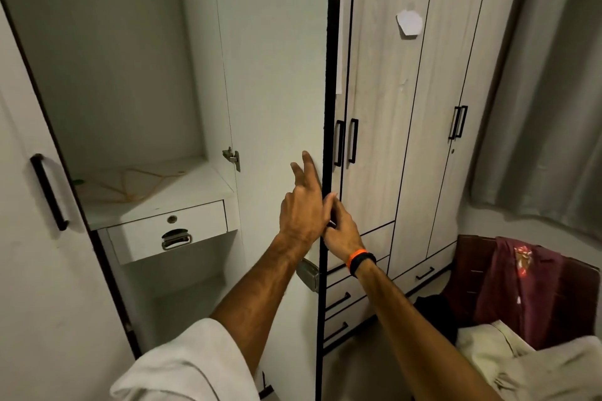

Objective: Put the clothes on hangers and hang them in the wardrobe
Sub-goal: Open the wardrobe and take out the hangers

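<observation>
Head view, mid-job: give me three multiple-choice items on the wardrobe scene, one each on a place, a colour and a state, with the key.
1. Where does the thin orange hanger lie?
A. on the white shelf above the small drawer
B. on the floor
C. on a rail

2. What colour is the wristband on the right hand?
A. green
B. orange and black
C. white

3. How does the open white wardrobe door stand with the hands?
A. untouched
B. left hand on its face, right hand's fingers at its dark edge
C. shut

Key: A, it rests on the shelf; B, both colours show; B, both hands meet it.
</observation>
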